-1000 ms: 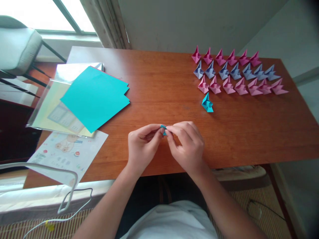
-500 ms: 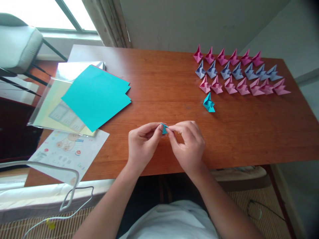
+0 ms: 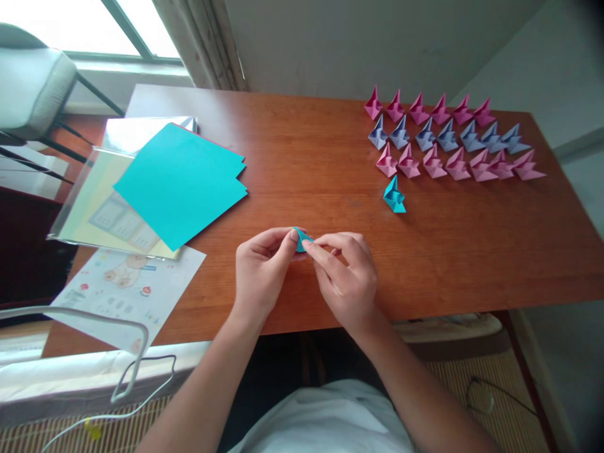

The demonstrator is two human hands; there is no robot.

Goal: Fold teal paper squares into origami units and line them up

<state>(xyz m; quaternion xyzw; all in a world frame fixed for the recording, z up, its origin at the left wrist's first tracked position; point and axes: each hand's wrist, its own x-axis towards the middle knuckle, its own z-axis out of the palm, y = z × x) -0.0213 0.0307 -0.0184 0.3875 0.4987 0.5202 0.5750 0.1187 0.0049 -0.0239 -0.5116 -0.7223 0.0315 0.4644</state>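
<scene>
From my end, I saw the small teal fold (image 3: 301, 237) raised just over the near part of the table (image 3: 283, 163), between the hands. The left hand (image 3: 259, 267) had it pinched between thumb and fingers; the right hand (image 3: 349, 270) had a fingertip on its face, though I couldn't tell whether that hand was gripping it.

I judged the fold nearly weightless, fairly stiff along its layers, but easily crushed or creased askew. I'd have taken it lightly by its thicker folded edges, keeping off the thin points.

The wood looked smooth and flat. On the right stood 6 dark pink models (image 3: 440, 110), 7 lilac models (image 3: 447, 135) and 7 light pink models (image 3: 457, 165), with 1 teal model (image 3: 394, 196) nearer me. Teal sheets (image 3: 174, 182) lay on the left, overlapping a clear sleeve (image 3: 68, 201). Daylight showed at the window (image 3: 99, 28), beside a curtain (image 3: 202, 44) and a chair (image 3: 38, 82).
</scene>
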